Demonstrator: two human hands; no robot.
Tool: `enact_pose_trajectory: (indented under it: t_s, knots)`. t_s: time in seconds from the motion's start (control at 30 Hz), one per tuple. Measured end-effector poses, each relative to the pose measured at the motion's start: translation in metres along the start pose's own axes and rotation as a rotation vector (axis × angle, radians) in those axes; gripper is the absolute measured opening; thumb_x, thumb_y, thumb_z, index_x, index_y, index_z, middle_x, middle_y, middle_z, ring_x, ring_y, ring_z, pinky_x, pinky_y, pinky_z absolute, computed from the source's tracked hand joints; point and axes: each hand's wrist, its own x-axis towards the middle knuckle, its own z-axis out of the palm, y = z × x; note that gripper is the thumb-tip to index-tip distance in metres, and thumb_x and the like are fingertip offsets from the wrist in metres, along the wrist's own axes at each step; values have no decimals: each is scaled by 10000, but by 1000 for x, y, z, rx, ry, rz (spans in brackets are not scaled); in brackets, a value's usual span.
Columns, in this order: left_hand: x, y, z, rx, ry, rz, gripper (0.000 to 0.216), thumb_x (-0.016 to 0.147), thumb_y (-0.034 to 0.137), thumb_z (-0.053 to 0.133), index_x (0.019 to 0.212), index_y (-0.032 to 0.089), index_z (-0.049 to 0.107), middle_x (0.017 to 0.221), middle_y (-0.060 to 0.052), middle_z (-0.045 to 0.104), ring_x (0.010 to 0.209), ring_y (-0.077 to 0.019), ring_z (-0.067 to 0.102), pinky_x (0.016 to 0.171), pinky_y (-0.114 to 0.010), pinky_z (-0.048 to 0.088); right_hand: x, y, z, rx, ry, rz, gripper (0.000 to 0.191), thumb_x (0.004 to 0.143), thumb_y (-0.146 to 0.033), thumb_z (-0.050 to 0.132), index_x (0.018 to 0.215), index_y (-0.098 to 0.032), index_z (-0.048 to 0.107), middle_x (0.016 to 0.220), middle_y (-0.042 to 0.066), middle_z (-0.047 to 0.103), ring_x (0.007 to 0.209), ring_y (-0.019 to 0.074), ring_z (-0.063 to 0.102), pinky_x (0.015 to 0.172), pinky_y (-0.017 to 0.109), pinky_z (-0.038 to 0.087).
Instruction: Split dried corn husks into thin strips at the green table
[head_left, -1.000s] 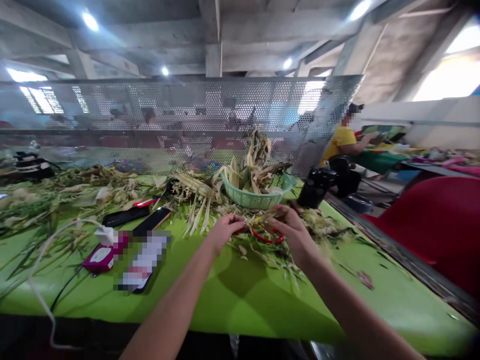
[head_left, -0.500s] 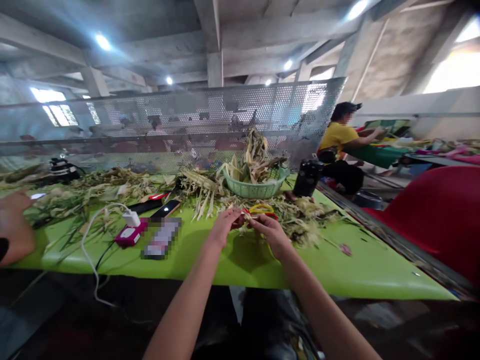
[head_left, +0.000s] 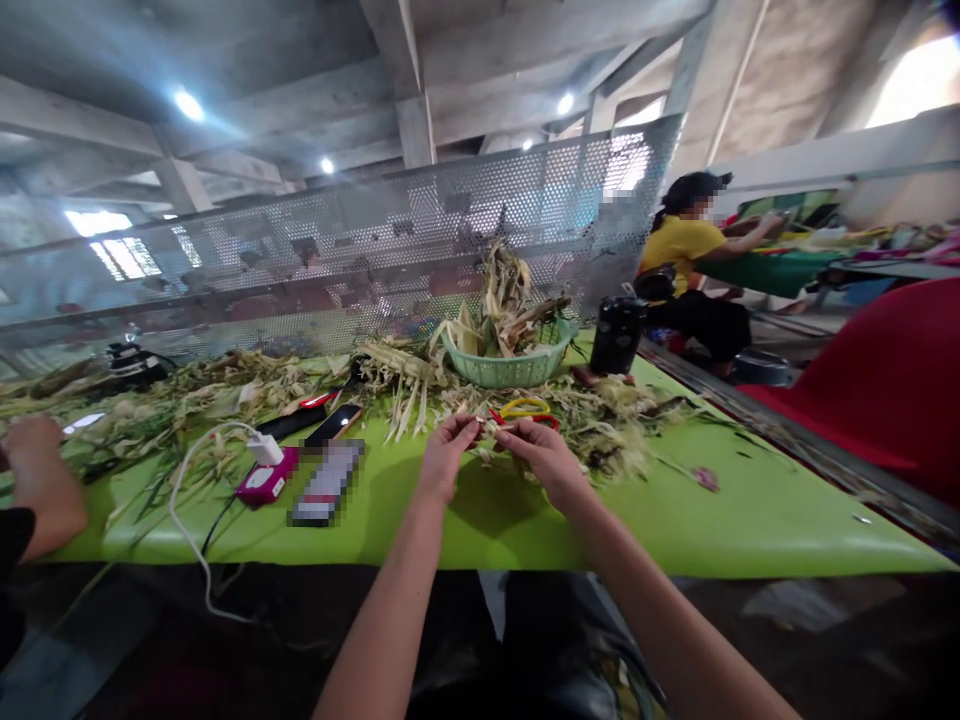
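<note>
Above the green table (head_left: 697, 530), my left hand (head_left: 448, 452) pinches a small pale strip of dried husk (head_left: 491, 427). My right hand (head_left: 544, 458) grips the strip's other side between thumb and fingers, with only a narrow gap between the hands. Most of the strip is covered by fingertips. Just behind them lie yellow loops (head_left: 526, 406) and red loops that look like scissor handles, partly hidden. Beyond stands a green plastic basket (head_left: 502, 373) heaped with dried corn husks (head_left: 504, 290).
To the left lie a pink power block (head_left: 264, 482) with a white charger, a dark phone (head_left: 334, 425) and a blurred-out device (head_left: 328, 485). A black container (head_left: 618, 335) stands behind on the right. Another person's arm (head_left: 46, 485) rests at far left; a person in yellow (head_left: 679, 250) sits right.
The view has tilted and shifted slightly. My hands stay close together on the strip, with a small shift of the fingers. The neighbour's hand at far left has moved a little.
</note>
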Motion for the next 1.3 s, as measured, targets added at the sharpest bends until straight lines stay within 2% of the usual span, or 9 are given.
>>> enact_pose_trajectory:
  t_s: [0.23,0.47,0.57,0.67,0.83,1.1,1.3]
  knots:
    - [1,-3,-2,-10,29,49,288,657,354,777,819,160,639,767,8,616,701,-86,552,734,-231,447,3,8,2,-96,-32,-115,326,698,-481,748,738,-177,636,653,-13,580,574,123,451,539,253,336]
    - [3,-5,-3,72,81,41,170,689,277,701,783,157,627,706,13,597,653,-91,527,678,-233,420,5,12,1,-370,50,-297,235,752,-439,700,742,-205,677,710,18,628,723,194,530,663,290,385]
    - [4,-7,-5,212,124,101,107,714,259,659,746,160,635,674,17,582,655,-95,509,662,-227,399,3,9,2,-523,70,-376,201,757,-407,698,712,-214,666,705,36,630,776,224,538,676,303,388]
    - [3,-7,-5,219,149,127,130,707,285,667,758,166,649,701,8,606,677,-106,528,676,-234,409,3,8,3,-610,84,-421,191,782,-384,674,723,-204,647,721,50,641,804,233,545,691,311,403]
    - [1,-4,-4,89,112,60,170,683,303,685,770,158,670,718,-11,638,657,-110,562,681,-251,436,6,14,1,-586,96,-397,230,812,-417,650,738,-199,637,720,37,639,770,212,548,691,302,415]
    - [2,-5,-6,11,87,26,220,678,328,727,811,158,681,753,-18,658,650,-101,571,660,-238,440,11,22,0,-324,58,-263,322,776,-496,668,746,-178,623,666,2,591,608,145,494,565,261,372]
    - [3,-5,-5,28,94,38,210,658,316,746,771,162,661,716,1,630,631,-89,546,657,-234,432,10,20,0,-357,51,-268,316,765,-489,678,720,-182,621,665,7,592,609,147,494,551,259,368]
